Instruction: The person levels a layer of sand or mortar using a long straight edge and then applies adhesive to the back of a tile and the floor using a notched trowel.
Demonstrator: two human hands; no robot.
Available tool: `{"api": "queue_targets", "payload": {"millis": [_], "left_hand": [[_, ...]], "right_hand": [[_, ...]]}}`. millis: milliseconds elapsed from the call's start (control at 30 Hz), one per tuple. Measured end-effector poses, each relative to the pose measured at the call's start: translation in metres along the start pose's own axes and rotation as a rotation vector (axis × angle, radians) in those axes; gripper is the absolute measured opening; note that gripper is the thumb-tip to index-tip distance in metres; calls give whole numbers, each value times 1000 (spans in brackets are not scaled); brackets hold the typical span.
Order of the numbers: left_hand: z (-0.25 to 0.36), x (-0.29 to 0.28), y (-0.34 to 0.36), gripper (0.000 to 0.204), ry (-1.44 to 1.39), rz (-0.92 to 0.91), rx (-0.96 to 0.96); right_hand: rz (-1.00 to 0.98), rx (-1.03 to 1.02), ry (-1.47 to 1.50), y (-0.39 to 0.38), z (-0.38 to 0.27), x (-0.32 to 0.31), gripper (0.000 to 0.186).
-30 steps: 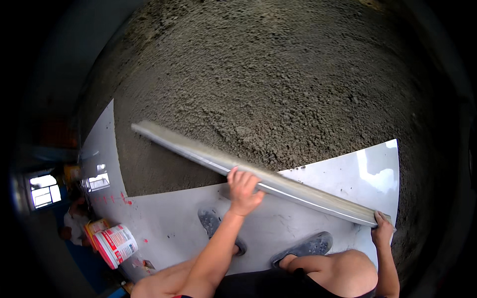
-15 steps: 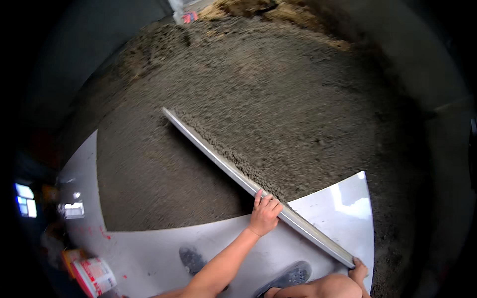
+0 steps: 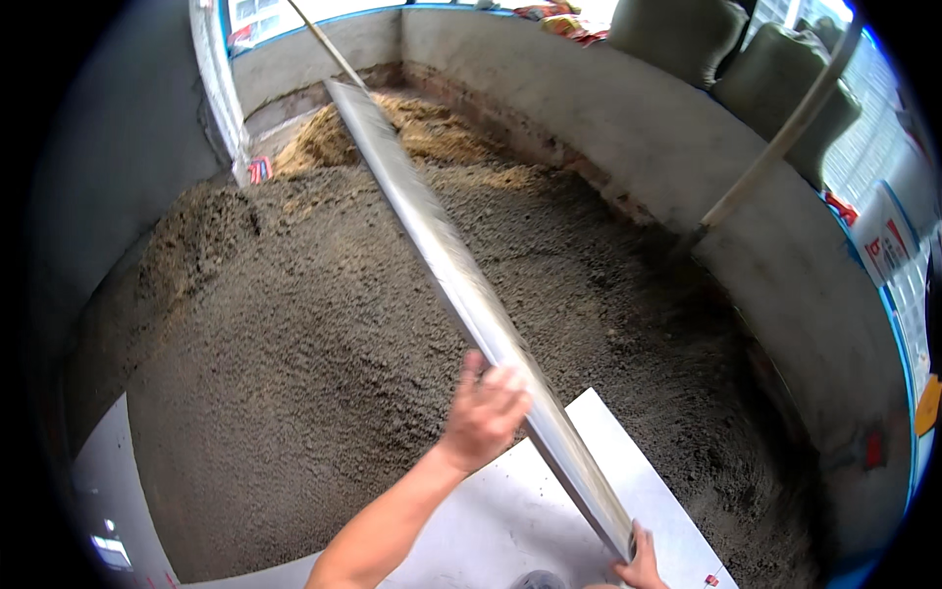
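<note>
A long metal screed bar [image 3: 439,236] slants across the view, its far end up toward the back of the room and its near end by my legs. My left hand [image 3: 483,412] holds it along the nearer half, fingers over the top, slightly blurred. At the near end, my right hand [image 3: 640,562] grips the bar's tip. The bar appears raised above a bed of rough grey mortar [image 3: 324,363]. Beneath both hands lie pale glossy floor tiles [image 3: 520,515], their edge meeting the mortar.
A pale sand heap [image 3: 329,137] lies at the back. A low curved wall [image 3: 589,128] borders the mortar, with filled sacks [image 3: 677,34] on top. A wooden-handled tool [image 3: 765,162] leans against it at right. Another long handle [image 3: 329,44] stands at the back.
The bar has come up off the mortar and swung to point farther away, both hands still on it. My view has tilted up, bringing the wall, sacks and handles into sight.
</note>
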State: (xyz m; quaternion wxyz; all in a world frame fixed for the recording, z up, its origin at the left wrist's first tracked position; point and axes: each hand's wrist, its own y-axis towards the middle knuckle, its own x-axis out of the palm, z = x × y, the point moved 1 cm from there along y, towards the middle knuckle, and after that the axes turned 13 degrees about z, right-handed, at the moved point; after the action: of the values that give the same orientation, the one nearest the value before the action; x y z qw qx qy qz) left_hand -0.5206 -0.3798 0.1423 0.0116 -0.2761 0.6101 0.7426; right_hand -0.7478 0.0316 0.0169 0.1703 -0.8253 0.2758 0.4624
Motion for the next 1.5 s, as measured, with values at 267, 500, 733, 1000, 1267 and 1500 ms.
{"api": "queue_targets", "payload": {"millis": [267,500,733,1000,1267,1500], "left_hand": [[-21,-142,20,9,49,-304,413],[9,-304,8,24,-71,-1220,66],[25,-362,0,25,-74,-873,-445],[23,-349,-14,28,-197,-917,-527],[28,-350,-15,31,-265,-908,-624],[29,-367,-24,32,-258,-976,-792]], "right_hand": [[198,-249,-24,224,-152,-48,111],[387,-29,-85,347,-104,-123,103],[389,212,-468,345,-161,-103,85],[365,-268,-272,311,-212,-96,89],[379,-49,-338,349,-168,-177,97],[491,241,-467,327,-150,-136,90]]}}
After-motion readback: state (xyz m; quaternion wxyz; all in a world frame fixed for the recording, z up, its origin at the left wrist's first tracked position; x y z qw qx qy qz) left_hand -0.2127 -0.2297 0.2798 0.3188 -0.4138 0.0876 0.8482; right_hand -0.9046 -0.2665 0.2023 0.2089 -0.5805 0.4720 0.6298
